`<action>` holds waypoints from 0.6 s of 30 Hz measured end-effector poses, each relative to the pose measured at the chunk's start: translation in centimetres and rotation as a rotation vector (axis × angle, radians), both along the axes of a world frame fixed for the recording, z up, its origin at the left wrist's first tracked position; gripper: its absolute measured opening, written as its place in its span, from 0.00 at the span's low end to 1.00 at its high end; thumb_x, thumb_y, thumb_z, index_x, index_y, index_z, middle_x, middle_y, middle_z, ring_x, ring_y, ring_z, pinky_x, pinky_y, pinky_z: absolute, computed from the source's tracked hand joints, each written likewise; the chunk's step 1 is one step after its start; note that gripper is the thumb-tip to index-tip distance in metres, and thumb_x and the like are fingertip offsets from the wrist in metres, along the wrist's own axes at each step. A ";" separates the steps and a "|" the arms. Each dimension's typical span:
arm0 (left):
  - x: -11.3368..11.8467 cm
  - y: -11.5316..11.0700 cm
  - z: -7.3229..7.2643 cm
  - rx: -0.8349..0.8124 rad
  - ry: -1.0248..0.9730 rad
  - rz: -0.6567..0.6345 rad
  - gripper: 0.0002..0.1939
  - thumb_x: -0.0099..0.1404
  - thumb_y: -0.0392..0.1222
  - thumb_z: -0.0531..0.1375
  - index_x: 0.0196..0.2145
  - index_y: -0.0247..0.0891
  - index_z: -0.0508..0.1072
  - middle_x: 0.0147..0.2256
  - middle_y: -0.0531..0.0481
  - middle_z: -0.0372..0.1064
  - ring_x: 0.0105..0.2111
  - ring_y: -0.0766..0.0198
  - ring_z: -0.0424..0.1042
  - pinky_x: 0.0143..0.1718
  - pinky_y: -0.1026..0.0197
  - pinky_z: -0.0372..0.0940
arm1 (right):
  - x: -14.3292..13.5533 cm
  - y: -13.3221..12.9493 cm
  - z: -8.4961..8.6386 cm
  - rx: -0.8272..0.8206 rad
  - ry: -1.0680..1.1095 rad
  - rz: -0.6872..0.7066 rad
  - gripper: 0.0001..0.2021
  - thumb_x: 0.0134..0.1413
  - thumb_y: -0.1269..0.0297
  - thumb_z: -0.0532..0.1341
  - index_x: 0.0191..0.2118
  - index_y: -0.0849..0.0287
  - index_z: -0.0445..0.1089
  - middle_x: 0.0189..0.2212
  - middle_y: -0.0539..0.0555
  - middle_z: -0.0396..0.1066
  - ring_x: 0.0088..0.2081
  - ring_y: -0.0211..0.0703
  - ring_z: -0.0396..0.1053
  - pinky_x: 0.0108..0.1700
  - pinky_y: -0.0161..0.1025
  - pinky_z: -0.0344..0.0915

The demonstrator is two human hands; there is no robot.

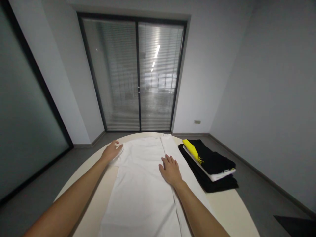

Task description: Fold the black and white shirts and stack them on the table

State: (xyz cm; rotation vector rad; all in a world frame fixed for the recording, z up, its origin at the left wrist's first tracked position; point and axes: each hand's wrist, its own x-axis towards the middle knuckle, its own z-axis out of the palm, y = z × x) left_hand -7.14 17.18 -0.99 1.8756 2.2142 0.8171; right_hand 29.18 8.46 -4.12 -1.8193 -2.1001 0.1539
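Note:
A white shirt [145, 194] lies spread lengthwise on the round table, with a strip along its right side folded over. At its upper left, by a sleeve, my left hand [112, 152] has its thumb and fingers curled on the edge of the cloth. My right hand [170, 169] rests palm down with fingers spread on the shirt, at the edge of the folded strip. Nothing is held in it.
To the right sits a stack of folded black, white and yellow clothes [212, 161] on the pale tabletop [228, 207]. Past the table's far edge stands a glazed door with blinds [138, 75]. A black object [296, 226] shows at the lower right.

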 end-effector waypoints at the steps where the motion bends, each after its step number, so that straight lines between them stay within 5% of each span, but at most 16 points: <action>1: 0.6 0.2 -0.2 -0.011 -0.001 0.014 0.23 0.68 0.48 0.55 0.56 0.35 0.69 0.43 0.40 0.78 0.42 0.55 0.77 0.43 0.56 0.68 | 0.0 0.0 0.0 0.000 -0.001 0.001 0.25 0.65 0.55 0.51 0.63 0.57 0.64 0.68 0.58 0.54 0.69 0.57 0.47 0.68 0.54 0.42; 7: 3.9 -0.9 0.3 -0.026 0.057 -0.188 0.22 0.64 0.37 0.55 0.55 0.40 0.73 0.52 0.43 0.75 0.51 0.52 0.73 0.53 0.53 0.64 | 0.1 0.1 -0.2 0.016 0.000 0.002 0.24 0.65 0.55 0.51 0.63 0.57 0.64 0.68 0.59 0.55 0.69 0.56 0.47 0.67 0.54 0.42; 13: 6.6 -4.7 1.6 -0.055 0.237 -0.693 0.14 0.62 0.35 0.58 0.40 0.49 0.80 0.49 0.50 0.75 0.55 0.55 0.68 0.61 0.54 0.56 | 0.0 0.1 -0.2 0.013 0.003 0.002 0.24 0.65 0.55 0.52 0.63 0.57 0.64 0.68 0.59 0.54 0.69 0.56 0.47 0.67 0.54 0.42; 18: 8.5 -4.9 1.5 -0.022 0.298 -0.603 0.20 0.69 0.45 0.53 0.55 0.47 0.74 0.61 0.46 0.63 0.53 0.51 0.69 0.59 0.48 0.58 | 0.0 0.1 -0.3 0.018 0.011 0.004 0.24 0.65 0.55 0.52 0.62 0.57 0.65 0.68 0.59 0.54 0.69 0.57 0.47 0.67 0.54 0.43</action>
